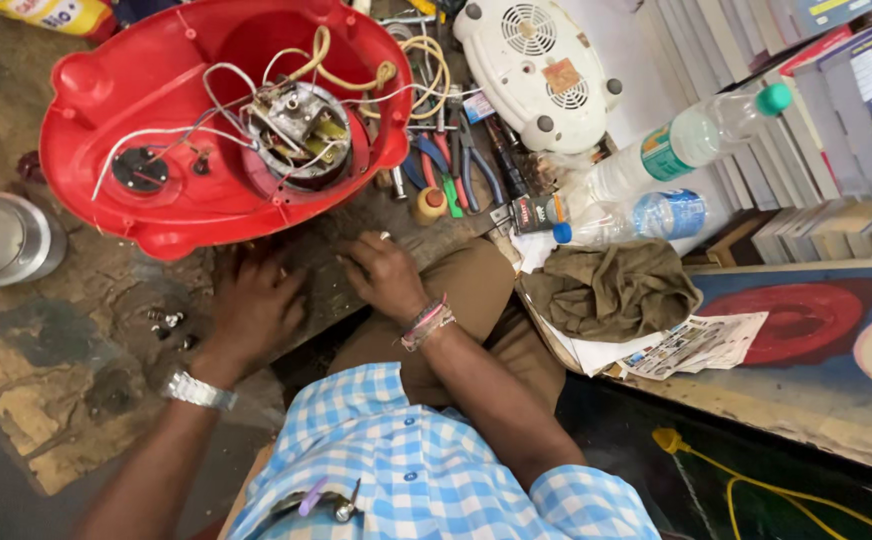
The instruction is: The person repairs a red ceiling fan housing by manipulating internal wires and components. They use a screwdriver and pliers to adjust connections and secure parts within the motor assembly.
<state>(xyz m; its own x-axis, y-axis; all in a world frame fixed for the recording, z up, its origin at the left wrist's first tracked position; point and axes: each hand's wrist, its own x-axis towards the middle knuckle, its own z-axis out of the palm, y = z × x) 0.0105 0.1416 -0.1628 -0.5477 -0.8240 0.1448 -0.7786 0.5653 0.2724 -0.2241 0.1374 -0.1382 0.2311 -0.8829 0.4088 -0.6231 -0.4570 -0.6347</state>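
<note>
A red plastic appliance base (106,120) lies upside down and open on the worn floor, with a motor (301,125) and loose white and yellow wires inside. Just below it, my left hand (254,305) rests palm down on the floor, fingers spread, a metal watch on the wrist. My right hand (384,272) rests beside it, near the shell's lower edge, with thread bands on the wrist. Whether either hand pinches a small part I cannot tell. A few loose screws (166,322) lie left of my left hand.
Pliers and screwdrivers (451,165) lie right of the shell. A white appliance base (541,65) sits behind them. Two plastic bottles (676,145), an olive cloth (616,290), papers and stacked boxes crowd the right. A steel jar (1,235) stands at the left.
</note>
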